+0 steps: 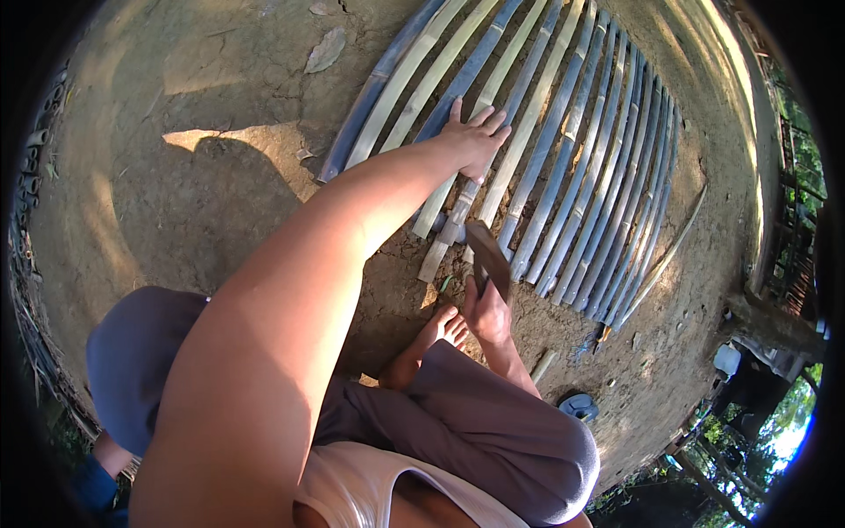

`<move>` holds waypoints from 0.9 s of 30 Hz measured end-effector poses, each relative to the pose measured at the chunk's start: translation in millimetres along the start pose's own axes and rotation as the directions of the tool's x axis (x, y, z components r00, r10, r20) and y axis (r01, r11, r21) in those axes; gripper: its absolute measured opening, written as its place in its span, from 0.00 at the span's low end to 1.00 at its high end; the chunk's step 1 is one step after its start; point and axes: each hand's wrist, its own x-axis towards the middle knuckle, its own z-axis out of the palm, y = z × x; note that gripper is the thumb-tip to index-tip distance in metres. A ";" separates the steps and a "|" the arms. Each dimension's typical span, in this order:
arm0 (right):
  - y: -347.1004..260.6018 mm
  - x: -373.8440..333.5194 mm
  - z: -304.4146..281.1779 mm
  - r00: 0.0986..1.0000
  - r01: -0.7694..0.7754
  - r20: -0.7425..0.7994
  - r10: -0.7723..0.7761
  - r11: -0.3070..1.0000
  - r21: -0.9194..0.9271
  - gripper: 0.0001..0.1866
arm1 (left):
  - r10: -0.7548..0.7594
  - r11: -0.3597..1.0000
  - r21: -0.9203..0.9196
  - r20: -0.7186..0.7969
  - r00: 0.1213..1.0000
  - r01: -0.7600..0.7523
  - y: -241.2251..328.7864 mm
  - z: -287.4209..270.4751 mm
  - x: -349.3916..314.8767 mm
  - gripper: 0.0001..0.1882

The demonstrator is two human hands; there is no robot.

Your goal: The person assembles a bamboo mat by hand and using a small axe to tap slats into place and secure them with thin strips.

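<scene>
A panel of split bamboo slats (563, 132), some pale and some grey-blue, lies on the ground in front of me. My left hand (476, 143) rests on the slats with its fingers spread, pressing near the panel's near end. In my right hand (488, 315), fingers closed, is a broad, flat, brown tool (489, 255) that looks like a heavy blade. It is held up over the near ends of the slats, beside a pale slat (434, 261) that sticks out toward me. Its exact kind is hard to make out.
My bare foot (431, 345) stands just short of the slats. A dark round object (578, 407) and a short bamboo piece (543, 365) lie to the right. A loose thin strip (671, 255) lies along the panel's right side. A dry leaf (326, 50) is at the far left.
</scene>
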 end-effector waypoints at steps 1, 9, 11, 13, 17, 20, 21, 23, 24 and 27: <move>0.6 12.2 5.7 0.964 -0.153 0.177 0.200 0.956 -0.249 0.31 | -0.003 1.000 -0.004 0.010 1.000 0.003 -1.1 -1.2 -0.4 0.64; -16.4 4.9 -10.6 0.883 0.348 -0.351 -0.313 0.937 0.040 0.29 | -0.009 1.000 -0.002 0.004 1.000 0.009 -5.0 4.1 -3.2 0.64; -19.0 11.0 -11.3 0.984 0.162 -0.090 -0.152 0.980 0.117 0.32 | -0.003 1.000 0.007 -0.002 1.000 0.003 -3.6 -1.1 -1.0 0.64; -6.7 9.5 7.7 0.987 -0.096 0.115 0.115 0.982 -0.163 0.33 | 0.004 1.000 0.005 0.007 1.000 -0.004 -0.7 -0.1 -1.7 0.64; -19.4 14.6 -12.7 0.995 0.092 -0.034 -0.089 0.991 0.100 0.31 | -0.020 1.000 0.003 0.007 1.000 0.020 -14.9 10.1 -5.8 0.63; -15.2 -6.6 -13.8 0.916 0.301 -0.353 -0.192 0.909 0.288 0.30 | 0.009 1.000 -0.005 -0.009 1.000 -0.009 -9.0 5.1 -2.3 0.63; 0.3 -18.8 -0.3 0.929 0.255 -0.368 -0.048 0.803 0.539 0.30 | 0.030 1.000 -0.004 -0.023 0.999 -0.030 -3.6 1.7 1.4 0.63; -4.3 4.4 -6.0 0.893 0.346 -0.304 -0.332 0.938 -0.009 0.30 | 0.013 1.000 -0.001 0.004 1.000 -0.013 -3.4 0.1 -0.2 0.63; 21.0 -4.5 15.7 0.999 -0.011 0.048 0.016 0.996 -0.092 0.29 | 0.017 1.000 -0.007 0.008 1.000 -0.017 -2.0 -2.0 0.1 0.63; -3.8 24.8 -2.5 1.000 -0.029 0.001 0.029 0.998 -0.056 0.27 | -0.006 1.000 0.009 0.020 1.000 0.006 -9.7 -4.8 -2.8 0.63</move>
